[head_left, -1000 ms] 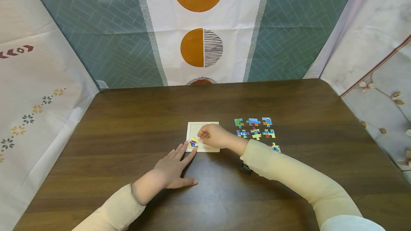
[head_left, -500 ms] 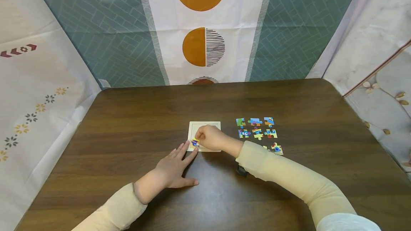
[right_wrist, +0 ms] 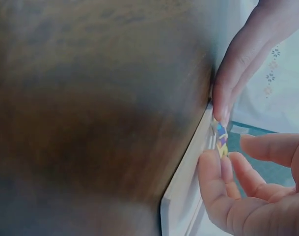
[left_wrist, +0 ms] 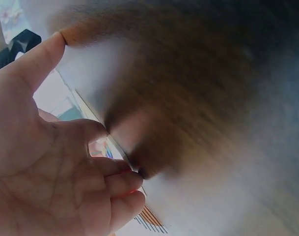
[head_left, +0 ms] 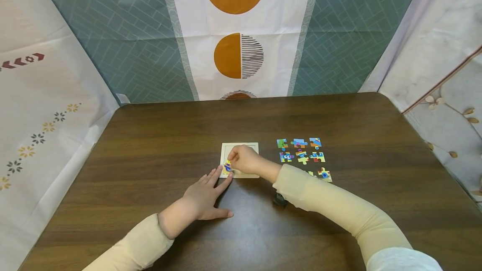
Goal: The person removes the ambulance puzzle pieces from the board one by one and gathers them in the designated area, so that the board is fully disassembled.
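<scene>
A small jigsaw puzzle piece, yellow, blue and purple, sits at the near left corner of a pale square puzzle tray. Thumb and fingertip of my right hand pinch its edge, as the right wrist view shows at the puzzle piece. My left hand lies spread at the tray's near left corner, fingertips touching the frame and thumb out on the table. In the left wrist view, the left hand shows its palm, with fingers at the tray's edge. My right hand covers much of the tray's inside.
Several loose puzzle pieces lie in rows on the brown wooden table, right of the tray. My right sleeve partly covers the nearest row. A dark wrist camera hangs under the right wrist. Fabric hangs behind the table.
My right hand has moved slightly left and down onto the puzzle piece, and its fingers have closed on the edge. The left hand stays in place.
</scene>
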The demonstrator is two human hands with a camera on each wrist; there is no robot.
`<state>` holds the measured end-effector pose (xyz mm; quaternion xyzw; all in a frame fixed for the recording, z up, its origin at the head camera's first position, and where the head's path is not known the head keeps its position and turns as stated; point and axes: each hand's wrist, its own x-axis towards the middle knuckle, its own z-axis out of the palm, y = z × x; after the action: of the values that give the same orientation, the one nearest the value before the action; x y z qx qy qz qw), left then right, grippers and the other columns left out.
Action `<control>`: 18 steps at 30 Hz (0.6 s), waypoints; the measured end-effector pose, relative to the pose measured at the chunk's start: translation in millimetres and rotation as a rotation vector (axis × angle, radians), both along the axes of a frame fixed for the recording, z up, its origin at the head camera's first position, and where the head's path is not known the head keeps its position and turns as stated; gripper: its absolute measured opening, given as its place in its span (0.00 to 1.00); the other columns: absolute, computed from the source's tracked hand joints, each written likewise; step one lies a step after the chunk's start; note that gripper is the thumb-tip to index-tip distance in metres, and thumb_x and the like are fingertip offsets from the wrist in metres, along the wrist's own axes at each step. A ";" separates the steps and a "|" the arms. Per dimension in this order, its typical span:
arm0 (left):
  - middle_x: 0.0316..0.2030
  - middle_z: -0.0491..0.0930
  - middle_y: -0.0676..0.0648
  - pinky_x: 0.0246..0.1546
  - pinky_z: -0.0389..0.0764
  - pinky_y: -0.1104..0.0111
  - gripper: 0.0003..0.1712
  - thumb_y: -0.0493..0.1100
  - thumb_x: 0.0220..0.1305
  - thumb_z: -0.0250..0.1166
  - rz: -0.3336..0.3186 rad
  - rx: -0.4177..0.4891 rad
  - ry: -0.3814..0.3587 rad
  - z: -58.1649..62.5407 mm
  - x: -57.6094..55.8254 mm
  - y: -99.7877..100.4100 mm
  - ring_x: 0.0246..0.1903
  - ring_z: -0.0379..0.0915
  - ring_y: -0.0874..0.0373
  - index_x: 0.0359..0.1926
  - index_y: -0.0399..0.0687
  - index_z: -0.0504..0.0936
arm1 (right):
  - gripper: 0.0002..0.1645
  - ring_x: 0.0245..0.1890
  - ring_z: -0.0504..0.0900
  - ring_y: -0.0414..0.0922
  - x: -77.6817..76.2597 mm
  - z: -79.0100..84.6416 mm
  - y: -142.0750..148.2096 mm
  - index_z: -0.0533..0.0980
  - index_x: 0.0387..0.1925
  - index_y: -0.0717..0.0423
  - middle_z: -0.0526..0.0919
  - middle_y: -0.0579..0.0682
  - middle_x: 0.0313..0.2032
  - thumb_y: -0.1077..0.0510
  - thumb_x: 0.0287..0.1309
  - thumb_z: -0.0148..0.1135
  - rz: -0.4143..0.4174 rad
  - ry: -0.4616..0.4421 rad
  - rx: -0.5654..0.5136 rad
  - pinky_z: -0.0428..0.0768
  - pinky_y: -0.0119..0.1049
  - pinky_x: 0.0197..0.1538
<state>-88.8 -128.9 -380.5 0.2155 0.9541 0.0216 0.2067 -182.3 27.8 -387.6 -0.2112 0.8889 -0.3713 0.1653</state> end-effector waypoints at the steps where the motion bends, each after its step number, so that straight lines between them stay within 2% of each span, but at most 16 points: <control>1: 0.75 0.42 0.42 0.70 0.55 0.58 0.53 0.70 0.55 0.60 0.000 -0.001 0.000 -0.2 0.0 0.2 0.73 0.45 0.47 0.74 0.56 0.51 | 0.09 0.34 0.81 0.43 0.0 -0.8 -0.3 0.79 0.35 0.64 0.84 0.54 0.32 0.70 0.48 0.60 0.000 0.003 -0.002 0.77 0.28 0.39; 5: 0.75 0.42 0.42 0.70 0.55 0.58 0.52 0.71 0.55 0.60 0.000 -0.009 0.000 -0.6 0.4 0.3 0.73 0.45 0.48 0.74 0.57 0.51 | 0.14 0.28 0.76 0.40 0.2 -3.1 -1.6 0.76 0.43 0.67 0.82 0.51 0.29 0.69 0.52 0.61 0.006 0.001 0.023 0.75 0.27 0.35; 8: 0.75 0.42 0.43 0.70 0.55 0.58 0.53 0.72 0.55 0.59 -0.002 -0.017 -0.001 -0.7 0.6 0.2 0.73 0.45 0.49 0.74 0.58 0.51 | 0.16 0.25 0.73 0.38 0.6 -4.2 -2.6 0.75 0.45 0.67 0.80 0.50 0.27 0.68 0.52 0.62 0.015 0.003 0.031 0.73 0.26 0.32; 13: 0.75 0.41 0.43 0.71 0.54 0.58 0.51 0.73 0.55 0.58 0.002 -0.027 -0.008 -0.5 0.4 0.4 0.73 0.44 0.49 0.74 0.62 0.51 | 0.11 0.25 0.74 0.39 0.6 -4.7 -2.8 0.77 0.38 0.66 0.80 0.50 0.26 0.70 0.51 0.61 0.025 0.039 0.031 0.73 0.26 0.31; 18: 0.75 0.42 0.43 0.71 0.54 0.58 0.51 0.73 0.54 0.58 0.007 -0.034 -0.012 0.2 0.5 0.9 0.73 0.44 0.49 0.74 0.64 0.51 | 0.10 0.24 0.75 0.40 1.6 -4.7 -3.2 0.75 0.38 0.62 0.81 0.51 0.27 0.69 0.52 0.62 0.026 0.013 0.027 0.73 0.27 0.29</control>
<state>-88.3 -128.0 -380.3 0.2087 0.9538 0.0074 0.2161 -180.6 24.6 -392.4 -0.2230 0.8920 -0.3559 0.1671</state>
